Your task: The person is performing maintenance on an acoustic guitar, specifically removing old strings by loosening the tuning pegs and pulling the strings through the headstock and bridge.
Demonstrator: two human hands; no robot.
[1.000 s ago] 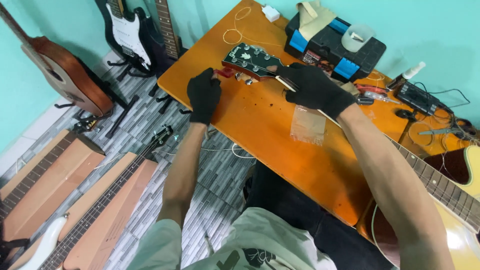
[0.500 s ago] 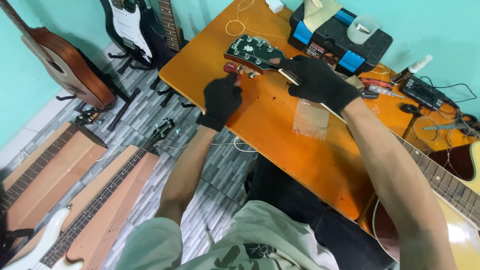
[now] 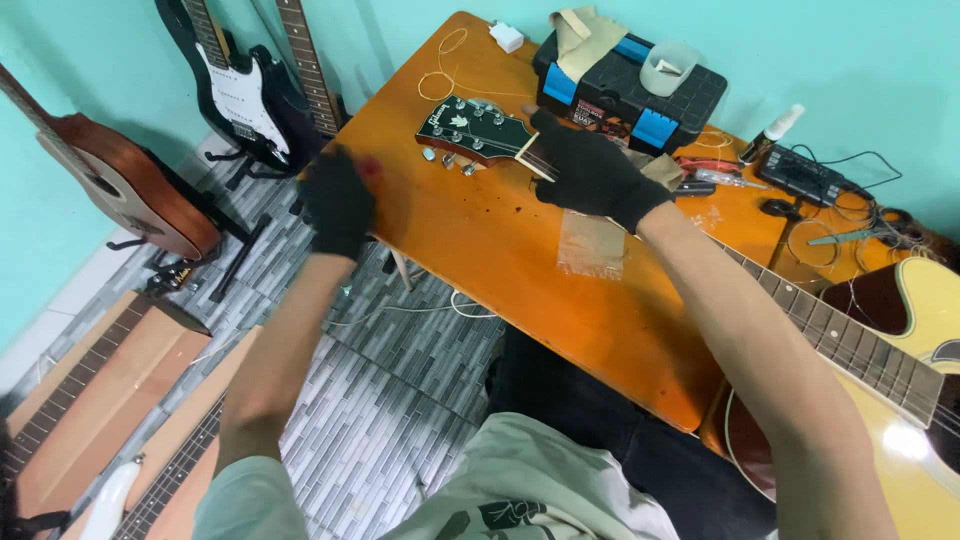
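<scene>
A dark guitar headstock (image 3: 470, 130) with silver tuning pegs lies on the orange table (image 3: 500, 260). My right hand (image 3: 592, 178), in a black glove, grips the guitar's neck just behind the headstock. The neck runs under my forearm to the yellow guitar body (image 3: 920, 420) at the right. My left hand (image 3: 338, 202), also in a black glove, hovers blurred past the table's left edge. It is closed around a small red tool (image 3: 369, 166) that shows at its fingertips.
A black and blue toolbox (image 3: 640, 95) stands at the table's back, with a clear plastic bag (image 3: 592, 245) in front of it. Cables and small tools lie at the right. Guitars (image 3: 130, 200) lean against the left wall, and long cardboard boxes (image 3: 80, 400) lie on the floor.
My left hand has pulled back from beside the headstock to beyond the table's left edge, carrying the red tool. My right hand stays on the neck.
</scene>
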